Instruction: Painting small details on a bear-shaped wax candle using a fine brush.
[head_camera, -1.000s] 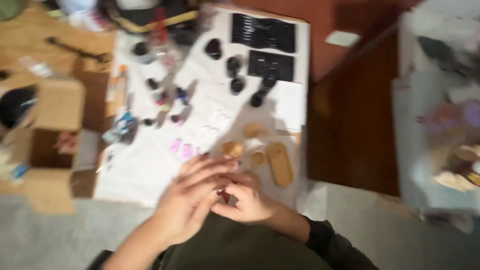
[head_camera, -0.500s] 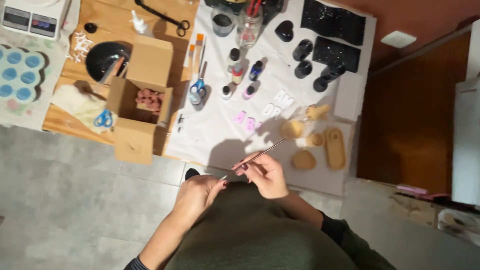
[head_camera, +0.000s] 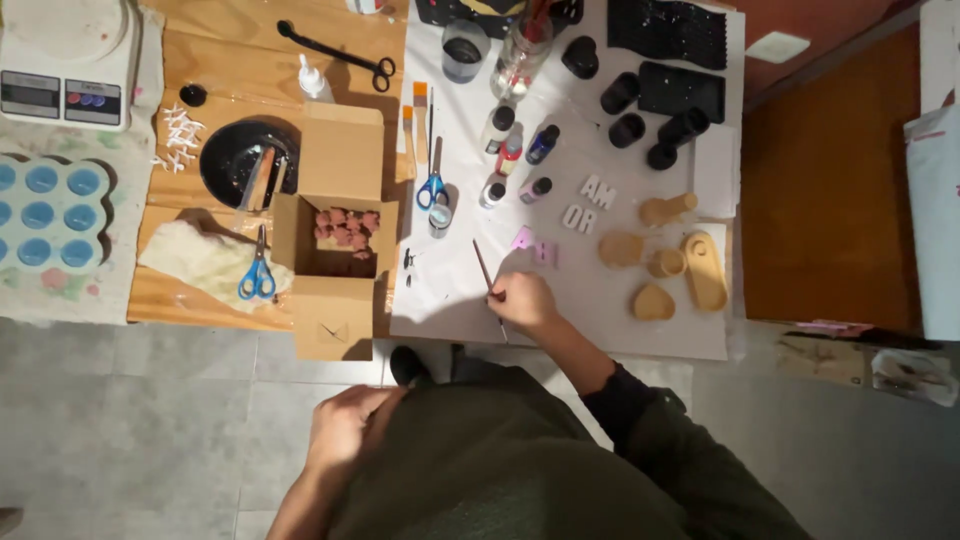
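Note:
My right hand (head_camera: 522, 300) rests on the white table cover (head_camera: 560, 320) and grips a thin paintbrush (head_camera: 484, 270) whose tip points up and left over bare paper. Two small pink pieces (head_camera: 533, 244) lie just beyond the hand, and white letter shapes (head_camera: 588, 203) sit further up. My left hand (head_camera: 345, 424) hangs low by my green-clad side, away from the table, fingers curled with nothing visible in them.
Tan wooden shapes (head_camera: 665, 270) lie right of the hand. Small paint bottles (head_camera: 515, 160), blue scissors (head_camera: 432, 186), black cups (head_camera: 640, 120) and a brush jar (head_camera: 520, 45) stand further back. An open cardboard box (head_camera: 335, 235) with pink lumps, a black bowl (head_camera: 240, 165) and a scale (head_camera: 65, 60) are left.
Both hands were together near my lap holding the brush. Now the right hand has reached onto the table with the brush and the left has dropped to my side.

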